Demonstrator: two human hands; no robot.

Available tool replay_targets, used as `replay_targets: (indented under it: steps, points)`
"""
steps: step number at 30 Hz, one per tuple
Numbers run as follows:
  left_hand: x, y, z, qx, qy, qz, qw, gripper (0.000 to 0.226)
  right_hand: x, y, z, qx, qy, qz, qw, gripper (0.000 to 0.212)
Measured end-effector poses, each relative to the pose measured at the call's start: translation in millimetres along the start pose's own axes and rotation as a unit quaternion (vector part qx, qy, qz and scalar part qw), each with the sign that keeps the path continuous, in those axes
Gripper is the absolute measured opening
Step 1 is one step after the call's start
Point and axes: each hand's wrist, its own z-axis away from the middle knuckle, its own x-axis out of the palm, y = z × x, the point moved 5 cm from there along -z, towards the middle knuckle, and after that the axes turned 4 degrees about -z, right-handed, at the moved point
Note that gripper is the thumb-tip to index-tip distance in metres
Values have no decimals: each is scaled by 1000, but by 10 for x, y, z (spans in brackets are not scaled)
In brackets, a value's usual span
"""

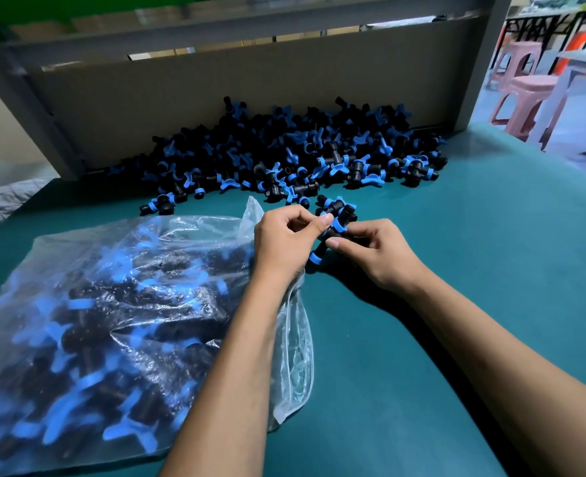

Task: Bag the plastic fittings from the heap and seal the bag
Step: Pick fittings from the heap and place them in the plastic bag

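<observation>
A heap of black and blue plastic fittings (284,153) lies at the back of the green table, against a brown board. A clear plastic bag (119,311), full of the same fittings, lies at the left with its mouth toward the middle. Just right of that mouth, my left hand (284,239) and my right hand (377,253) together hold a small bunch of fittings (336,222) above the table. The left thumb and fingers pinch a blue part of it. The right fingers curl round its lower end.
The green table (457,304) spreads to the right and front. A grey frame with a cardboard panel (216,94) backs the heap. Pink stools (522,98) stand beyond the table's right edge. A lone fitting (159,205) lies ahead of the bag.
</observation>
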Motion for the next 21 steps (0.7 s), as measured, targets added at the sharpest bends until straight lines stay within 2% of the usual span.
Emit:
replay_targets:
  steps: [12, 14, 17, 19, 21]
  points:
    - [11, 10, -7, -49, 15, -13, 999, 28, -7, -27, 3, -5, 16, 1, 1000, 22]
    - [11, -1, -10, -60, 15, -14, 998, 28, -3, -13, -1, 1, 14, 10, 1000, 28]
    - [-7, -21, -14, -75, 23, -23, 997, 28, 37, -21, 4, 11, -1, 19, 1000, 49]
    - [-29, -39, -10, -86, 41, -40, 995, 29, 36, -46, 11, 9, -8, -27, 1000, 42]
    - [-65, -49, -4, -98, 69, -54, 991, 29, -11, -43, 11, 14, 4, -99, 995, 20]
